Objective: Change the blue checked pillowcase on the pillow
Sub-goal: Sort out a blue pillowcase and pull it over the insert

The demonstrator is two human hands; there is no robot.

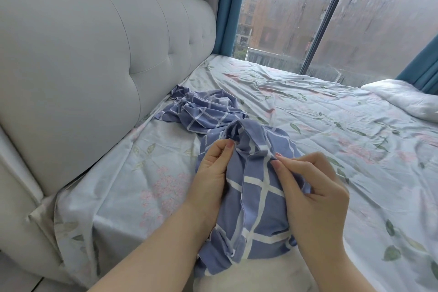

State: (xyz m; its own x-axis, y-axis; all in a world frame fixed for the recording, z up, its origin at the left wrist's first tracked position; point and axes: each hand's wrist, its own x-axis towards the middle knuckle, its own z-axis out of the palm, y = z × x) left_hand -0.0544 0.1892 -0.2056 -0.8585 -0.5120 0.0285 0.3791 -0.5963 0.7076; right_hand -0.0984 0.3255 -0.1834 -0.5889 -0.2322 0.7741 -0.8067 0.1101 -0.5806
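Observation:
A blue checked pillowcase [258,199] hangs bunched between my hands over the near edge of the bed. My left hand [211,173] pinches its folded hem on the left with thumb and fingers. On the right, my right hand [312,194] grips the same hem, fingers curled into the cloth. More blue checked cloth [201,109] lies crumpled on the sheet further back, near the headboard; whether it is one piece with the held part is unclear. Something white [256,272], perhaps the pillow, shows below the held pillowcase at the bottom edge.
A floral bed sheet [320,125] covers the mattress. The padded grey headboard [94,54] runs along the left. A white pillow or duvet [407,99] lies at the far right. Behind the bed are a large window [296,12] and teal curtains [231,5].

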